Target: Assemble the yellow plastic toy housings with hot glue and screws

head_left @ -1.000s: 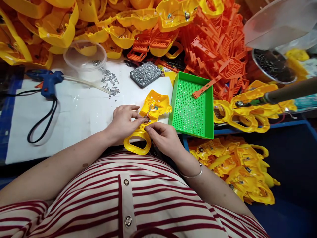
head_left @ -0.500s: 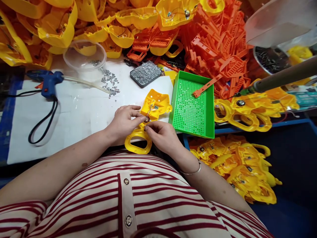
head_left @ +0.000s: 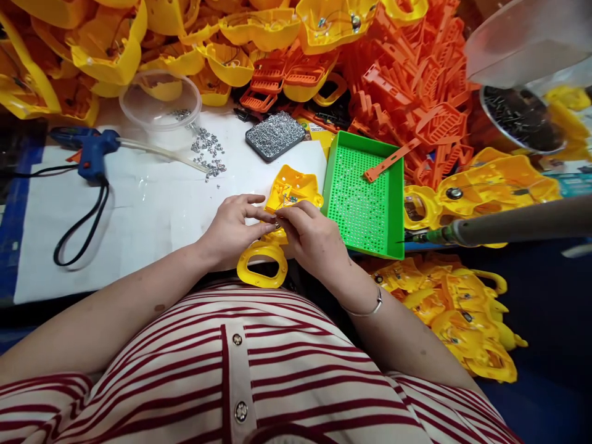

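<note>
Yellow molded-plastic shell (head_left: 303,182) under your left hand (head_left: 235,226) and right hand (head_left: 319,239), fingertips bunched over its middle, oval handle (head_left: 263,248) toward you, cannot tell what they grip

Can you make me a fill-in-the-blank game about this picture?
1. The bare left hand and right hand meet at the hollow, ____ plastic shell.
2. An orange slotted plastic piece lies across the rim of the ____ perforated plastic tray.
3. The blue plastic glue gun lies to the ____ of both hands.
4. A thin silver-coloured bracelet circles the ____ arm.

Missing words: yellow; green; left; right.
</note>
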Motion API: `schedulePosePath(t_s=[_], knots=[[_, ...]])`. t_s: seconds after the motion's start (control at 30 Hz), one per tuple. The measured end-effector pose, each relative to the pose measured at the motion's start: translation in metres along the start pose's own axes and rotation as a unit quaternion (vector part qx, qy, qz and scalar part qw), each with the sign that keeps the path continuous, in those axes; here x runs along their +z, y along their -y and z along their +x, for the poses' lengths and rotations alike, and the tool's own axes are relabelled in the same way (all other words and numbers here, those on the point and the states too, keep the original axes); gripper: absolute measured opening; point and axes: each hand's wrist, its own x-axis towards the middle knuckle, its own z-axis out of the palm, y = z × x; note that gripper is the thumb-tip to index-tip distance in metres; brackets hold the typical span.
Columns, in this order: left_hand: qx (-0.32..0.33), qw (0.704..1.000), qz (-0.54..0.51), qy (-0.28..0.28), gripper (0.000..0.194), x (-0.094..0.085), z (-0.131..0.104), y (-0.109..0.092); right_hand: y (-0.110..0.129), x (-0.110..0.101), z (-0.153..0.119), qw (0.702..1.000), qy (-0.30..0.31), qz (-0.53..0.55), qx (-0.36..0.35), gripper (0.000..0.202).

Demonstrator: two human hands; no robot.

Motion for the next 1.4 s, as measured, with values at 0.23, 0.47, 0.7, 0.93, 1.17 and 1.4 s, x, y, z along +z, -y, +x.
schedulePosePath(t_s=[0.23,0.47,0.7,0.93,1.17,1.4], knots=[[0.001,1.0,0.01,-0.016,0.014,0.003,0.0,0.002,-0.007,-0.007,0.004,0.999,0.011,0.019,-0.031,0.027],[-0.008,1.0,-0.009,-0.019,0.012,0.004,-0.001,0.002,-0.006,-0.011,0.006,0.996,-0.016,-0.01,-0.086,0.022],[0.0,0.999,0.043,-0.031,0.012,0.008,-0.001,0.008,-0.045,-0.013,0.025,0.986,-0.137,-0.089,0.021,0.021],[0.013,0.998,0.05,-0.034,0.011,0.008,-0.002,0.009,-0.067,-0.014,0.029,0.99,-0.12,-0.057,0.041,0.02],[-0.046,0.983,-0.172,-0.051,0.012,0.008,0.0,-0.003,-0.014,-0.011,-0.007,0.971,-0.089,0.181,0.125,0.03],[-0.053,0.97,-0.231,-0.056,0.008,0.011,0.001,-0.005,0.015,0.002,-0.004,0.785,0.134,0.528,0.297,0.044]])
